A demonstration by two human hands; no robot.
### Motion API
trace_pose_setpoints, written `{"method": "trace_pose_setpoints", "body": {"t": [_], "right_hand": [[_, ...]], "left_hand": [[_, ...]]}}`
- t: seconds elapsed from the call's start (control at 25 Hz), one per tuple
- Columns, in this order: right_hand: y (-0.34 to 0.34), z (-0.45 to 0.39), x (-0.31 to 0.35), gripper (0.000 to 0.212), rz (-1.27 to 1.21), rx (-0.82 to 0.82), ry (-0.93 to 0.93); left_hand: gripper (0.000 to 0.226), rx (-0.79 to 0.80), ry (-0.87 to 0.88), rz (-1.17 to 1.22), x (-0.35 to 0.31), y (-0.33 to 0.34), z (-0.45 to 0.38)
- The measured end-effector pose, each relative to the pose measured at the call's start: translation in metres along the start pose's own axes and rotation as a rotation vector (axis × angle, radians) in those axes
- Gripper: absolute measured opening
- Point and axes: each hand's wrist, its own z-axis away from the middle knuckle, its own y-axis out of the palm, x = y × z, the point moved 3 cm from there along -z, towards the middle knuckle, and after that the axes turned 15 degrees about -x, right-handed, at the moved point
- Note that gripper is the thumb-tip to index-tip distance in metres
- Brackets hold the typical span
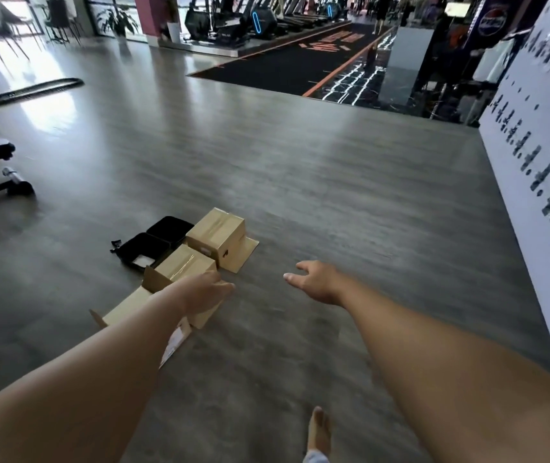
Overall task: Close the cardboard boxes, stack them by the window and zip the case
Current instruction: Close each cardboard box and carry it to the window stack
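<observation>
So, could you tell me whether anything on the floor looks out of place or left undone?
Yes. The black case lies unzipped, both halves splayed flat. The far cardboard box has a flap spread out on the floor, and the near cardboard box also has flaps hanging open. The left hand reaches over it.

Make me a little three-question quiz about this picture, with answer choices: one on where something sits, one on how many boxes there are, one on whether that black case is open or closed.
1. Where does the black case lie?
A. On the floor beside the boxes
B. On top of a box
C. On a chair

2. How many cardboard boxes are on the floor?
A. One
B. Two
C. Four

3. What state is the black case in?
A. Zipped shut
B. Lying open
C. Held in a hand

Answers:
1. A, it rests on the floor, left of the boxes.
2. B, a far box and a near box show.
3. B, both halves lie spread flat; the left hand and right hand hold nothing.
</observation>
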Motion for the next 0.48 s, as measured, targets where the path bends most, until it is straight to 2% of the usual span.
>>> {"method": "trace_pose_setpoints", "body": {"t": [0.08,0.16,0.32,0.48], "right_hand": [[-0.010,-0.060,-0.011,0.081,0.001,0.016,-0.003],[-0.024,-0.122,-0.020,0.083,0.000,0.013,-0.044],[-0.057,-0.232,-0.036,0.084,0.020,0.043,-0.061],[-0.075,-0.337,-0.032,0.085,0.044,0.089,-0.083]], "left_hand": [[0.048,0.031,-0.002,-0.052,-0.016,0.002,-0.046],[0.049,-0.040,0.004,-0.089,-0.041,-0.010,-0.101],[0.058,-0.078,-0.057,-0.104,-0.082,-0.027,-0.192],[0.060,-0.085,-0.110,-0.111,-0.095,-0.044,-0.274]]}}
